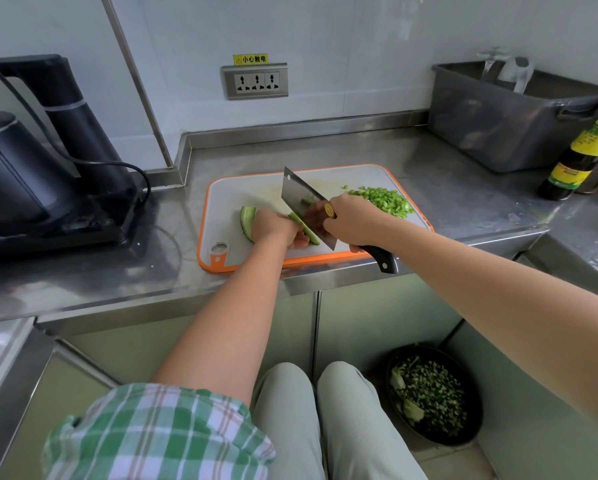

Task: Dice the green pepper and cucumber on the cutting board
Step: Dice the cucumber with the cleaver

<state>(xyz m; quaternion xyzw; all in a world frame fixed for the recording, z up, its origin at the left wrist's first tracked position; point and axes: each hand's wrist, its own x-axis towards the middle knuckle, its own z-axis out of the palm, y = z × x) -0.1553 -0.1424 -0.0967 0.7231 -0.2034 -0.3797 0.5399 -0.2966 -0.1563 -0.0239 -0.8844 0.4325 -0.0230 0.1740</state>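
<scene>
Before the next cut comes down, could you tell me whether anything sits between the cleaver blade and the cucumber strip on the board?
Nothing visible does. The cleaver in the right hand meets the cucumber strip directly. The left hand holds the strip beside the blade, fingers close to it. The diced pepper lies behind the right hand.

Kitchen, looks commercial or canteen-type rather than a home. Evidence: stainless steel table (325,150) with raised steel back edge and steel cabinet doors (377,317) underneath. White wall panels with a metal socket strip (255,81) and a yellow warning sticker (250,59) above it. Black electric kettle (10,164) on a base at the left, cable running up. Grey plastic tub (498,123) and a dark sauce bottle (581,150) on the right. Orange-edged cutting board (228,195) with chopped greens (384,200) and a cleaver (304,202). Black bowl (436,396) of scraps on the floor.
</scene>
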